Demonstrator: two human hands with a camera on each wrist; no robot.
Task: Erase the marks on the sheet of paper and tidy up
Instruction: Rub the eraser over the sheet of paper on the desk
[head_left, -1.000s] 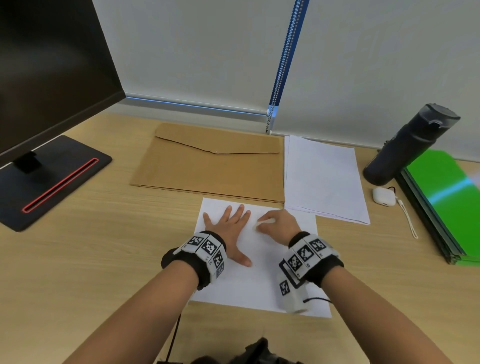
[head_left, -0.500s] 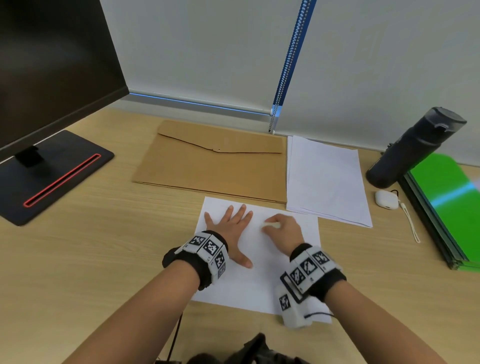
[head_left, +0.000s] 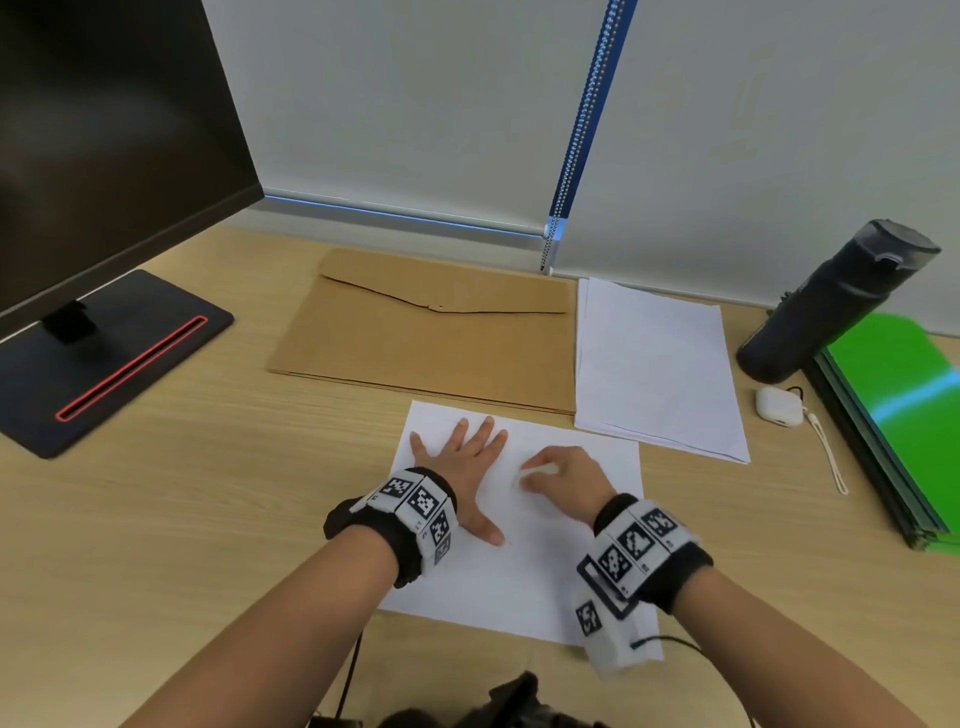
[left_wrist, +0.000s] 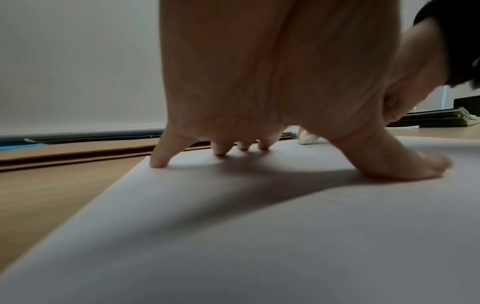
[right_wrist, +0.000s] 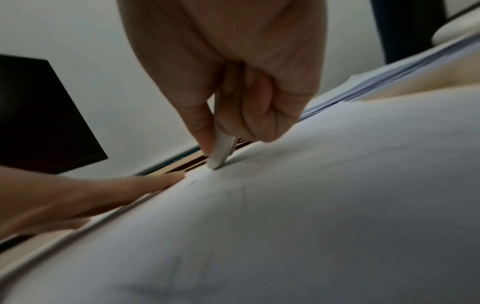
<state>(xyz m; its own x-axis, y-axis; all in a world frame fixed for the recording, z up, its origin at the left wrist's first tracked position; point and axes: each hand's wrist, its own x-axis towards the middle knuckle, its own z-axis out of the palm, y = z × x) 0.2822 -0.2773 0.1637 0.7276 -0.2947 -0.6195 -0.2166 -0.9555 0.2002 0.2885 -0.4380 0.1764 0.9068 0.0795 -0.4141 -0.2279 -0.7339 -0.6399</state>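
Note:
A white sheet of paper (head_left: 524, 582) lies on the wooden desk in front of me. My left hand (head_left: 464, 470) lies flat on its upper left part, fingers spread and pressing down (left_wrist: 285, 98). My right hand (head_left: 563, 480) pinches a small white eraser (head_left: 537, 472) between thumb and fingers, its tip touching the paper (right_wrist: 221, 152). Faint pencil lines (right_wrist: 242, 197) show on the sheet (right_wrist: 337, 205) just in front of the eraser. The eraser (left_wrist: 307, 138) also shows beyond my left hand's fingers.
A brown envelope folder (head_left: 431, 338) lies behind the sheet, a stack of white paper (head_left: 657, 369) to its right. A dark bottle (head_left: 831, 306), a white earbud case (head_left: 777, 406) and green folders (head_left: 904, 421) stand at the right. A monitor base (head_left: 104, 353) is at the left.
My right hand with the eraser has slid a little toward me and to the right across the sheet. The left hand has stayed pressed in place.

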